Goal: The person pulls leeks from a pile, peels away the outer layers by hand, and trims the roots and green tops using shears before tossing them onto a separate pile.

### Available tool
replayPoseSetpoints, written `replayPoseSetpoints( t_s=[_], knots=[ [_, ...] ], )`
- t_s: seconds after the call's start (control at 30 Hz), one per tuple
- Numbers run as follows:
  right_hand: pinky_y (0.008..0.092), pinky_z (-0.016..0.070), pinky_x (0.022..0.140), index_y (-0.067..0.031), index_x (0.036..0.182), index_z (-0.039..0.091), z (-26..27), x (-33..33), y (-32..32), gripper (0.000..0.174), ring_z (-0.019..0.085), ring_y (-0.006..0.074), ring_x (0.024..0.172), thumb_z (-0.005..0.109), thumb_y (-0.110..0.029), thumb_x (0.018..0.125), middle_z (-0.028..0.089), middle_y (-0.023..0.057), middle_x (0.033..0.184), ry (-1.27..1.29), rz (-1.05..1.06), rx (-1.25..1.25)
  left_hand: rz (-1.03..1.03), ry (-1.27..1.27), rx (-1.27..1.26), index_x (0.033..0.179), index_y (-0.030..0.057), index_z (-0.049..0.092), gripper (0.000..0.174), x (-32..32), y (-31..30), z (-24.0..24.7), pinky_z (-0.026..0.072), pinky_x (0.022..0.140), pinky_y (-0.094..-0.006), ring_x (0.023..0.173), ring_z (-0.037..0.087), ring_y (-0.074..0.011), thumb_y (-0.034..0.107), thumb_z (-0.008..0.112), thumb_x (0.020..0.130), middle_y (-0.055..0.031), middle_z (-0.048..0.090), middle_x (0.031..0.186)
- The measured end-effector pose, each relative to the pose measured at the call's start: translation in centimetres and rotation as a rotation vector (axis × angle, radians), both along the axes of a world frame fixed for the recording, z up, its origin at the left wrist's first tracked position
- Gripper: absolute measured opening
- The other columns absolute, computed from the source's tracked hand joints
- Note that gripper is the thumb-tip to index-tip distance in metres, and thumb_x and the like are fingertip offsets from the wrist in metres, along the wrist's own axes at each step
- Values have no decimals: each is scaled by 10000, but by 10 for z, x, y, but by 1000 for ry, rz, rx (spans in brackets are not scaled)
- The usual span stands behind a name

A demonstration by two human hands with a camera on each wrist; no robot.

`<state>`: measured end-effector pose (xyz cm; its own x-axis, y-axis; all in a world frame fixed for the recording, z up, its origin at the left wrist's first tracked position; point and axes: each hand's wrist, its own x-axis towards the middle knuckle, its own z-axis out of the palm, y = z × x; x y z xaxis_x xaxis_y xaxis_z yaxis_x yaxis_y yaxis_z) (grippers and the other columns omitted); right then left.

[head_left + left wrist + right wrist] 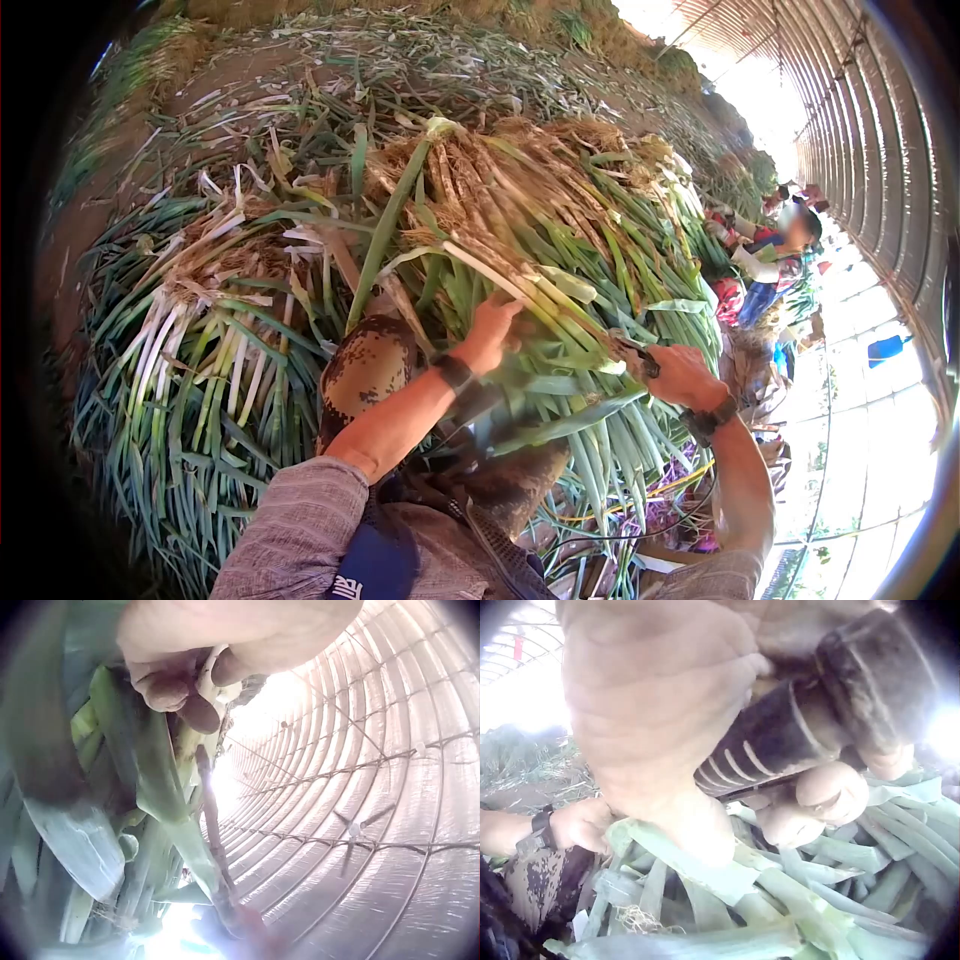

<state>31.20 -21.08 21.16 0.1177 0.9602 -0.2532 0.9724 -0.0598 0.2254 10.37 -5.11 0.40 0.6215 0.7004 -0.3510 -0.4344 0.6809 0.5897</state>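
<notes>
In the head view my left hand (488, 335) grips a small bunch of long green onions (545, 300), pale stems pointing up left and leaves down right. The left wrist view shows its fingers (165, 691) curled round a stalk. My right hand (690, 378) holds a knife by its dark ridged handle (761, 739), close against the leaf end of the bunch. A long thin blade (211, 814) runs beside the leaves in the left wrist view. Below the right hand lie green leaves (780, 900), overlapped by the thumb in the right wrist view.
A big heap of green onions with soil-covered roots (510, 185) lies ahead of my hands. Another pile (180, 340) spreads at the left. My camouflage-clad knee (365, 375) sits between them. Another person (765, 265) works at the right under a curved roof (880, 150).
</notes>
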Motion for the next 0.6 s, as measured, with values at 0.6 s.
replayPoseSetpoints(
  t_s=[0.6],
  knots=[
    [531,514,764,-19,890,684,-50,-52,140,285,664,446,852,573,-272,820,690,245,864,60,180,34,-31,-55,20,1301,68,514,328,1,-1,-10,450,429,-281,751,693,-185,197,550,1002,-85,638,1102]
  ],
)
